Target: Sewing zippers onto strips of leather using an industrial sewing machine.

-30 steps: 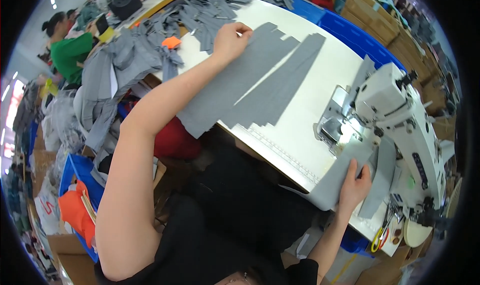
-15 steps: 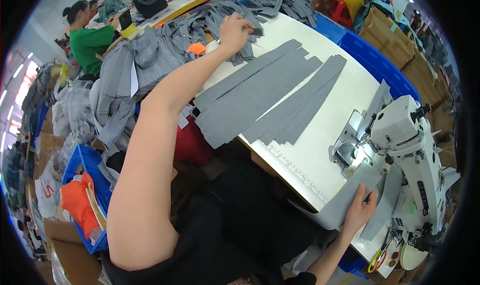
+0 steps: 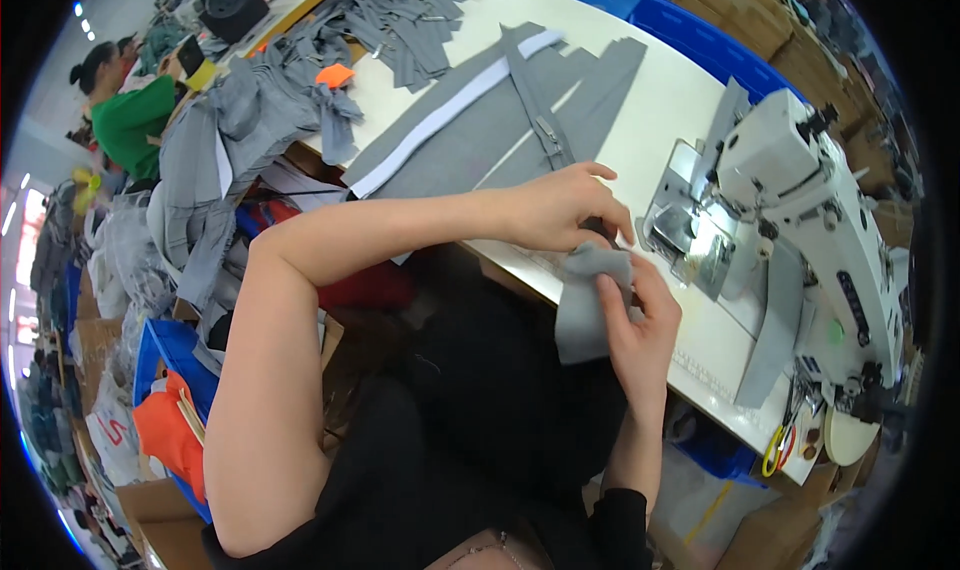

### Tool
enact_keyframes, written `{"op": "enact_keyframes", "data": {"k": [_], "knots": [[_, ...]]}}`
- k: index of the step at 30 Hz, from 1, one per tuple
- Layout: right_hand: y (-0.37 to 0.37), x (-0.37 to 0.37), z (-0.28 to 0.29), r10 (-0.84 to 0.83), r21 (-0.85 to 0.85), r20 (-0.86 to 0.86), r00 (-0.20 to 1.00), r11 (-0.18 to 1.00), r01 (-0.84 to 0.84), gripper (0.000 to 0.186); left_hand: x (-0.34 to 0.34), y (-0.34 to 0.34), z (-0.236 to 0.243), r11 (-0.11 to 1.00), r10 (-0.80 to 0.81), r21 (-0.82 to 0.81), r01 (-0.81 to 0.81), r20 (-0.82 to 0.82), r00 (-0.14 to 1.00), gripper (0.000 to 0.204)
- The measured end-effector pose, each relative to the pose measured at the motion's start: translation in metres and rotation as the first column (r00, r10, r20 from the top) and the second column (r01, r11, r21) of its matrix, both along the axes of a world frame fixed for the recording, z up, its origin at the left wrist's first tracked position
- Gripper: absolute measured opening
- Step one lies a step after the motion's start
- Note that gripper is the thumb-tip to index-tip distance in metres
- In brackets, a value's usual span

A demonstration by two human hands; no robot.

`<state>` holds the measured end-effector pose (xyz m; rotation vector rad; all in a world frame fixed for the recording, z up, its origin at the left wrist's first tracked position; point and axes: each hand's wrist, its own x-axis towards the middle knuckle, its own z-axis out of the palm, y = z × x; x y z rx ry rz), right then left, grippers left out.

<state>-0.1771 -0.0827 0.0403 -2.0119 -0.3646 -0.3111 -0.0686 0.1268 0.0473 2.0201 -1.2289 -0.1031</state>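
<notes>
My left hand point(image 3: 575, 210) is bent over the near edge of the table, fingers curled around the end of a grey zipper point(image 3: 545, 120). The zipper trails back across flat grey fabric panels point(image 3: 450, 135), and its slider shows partway along. Close beside it, my right hand point(image 3: 645, 325) pinches a grey fabric piece point(image 3: 583, 320) between thumb and fingers, its upper edge folded over. The two hands almost meet; their exact contact is hidden. A white strip point(image 3: 455, 115) lies along the panels.
A white sewing machine point(image 3: 790, 170) with its lamp lit stands to the right. Scissors point(image 3: 775, 450) lie near the table's right corner. Grey zippers point(image 3: 390, 20) are heaped at the far left. Blue bins point(image 3: 690, 35) line the back edge. A person in green point(image 3: 130, 120) sits far left.
My left hand has come from the far zipper heap to the near edge, drawing a zipper over the panels. My right hand has lifted the fabric piece leftward from beside the machine.
</notes>
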Motion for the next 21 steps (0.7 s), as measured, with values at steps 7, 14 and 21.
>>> {"op": "enact_keyframes", "data": {"k": [7,14,21], "knots": [[-0.012,-0.015,-0.005,0.072,0.56,-0.362,0.929,0.814,0.155,0.025,-0.035,0.027,0.018,0.88,0.408,0.112,-0.462,-0.675,0.614,0.043],[-0.016,-0.079,0.002,0.151,0.402,-0.348,0.925,0.916,0.002,0.027,-0.025,-0.008,0.005,0.652,-0.256,-0.161,-0.741,-0.966,-0.016,0.06],[-0.046,-0.12,-0.01,0.234,0.318,-0.395,0.888,0.942,-0.107,0.028,-0.014,-0.016,0.002,0.371,0.03,-0.273,-0.888,-0.952,0.306,0.044]]}}
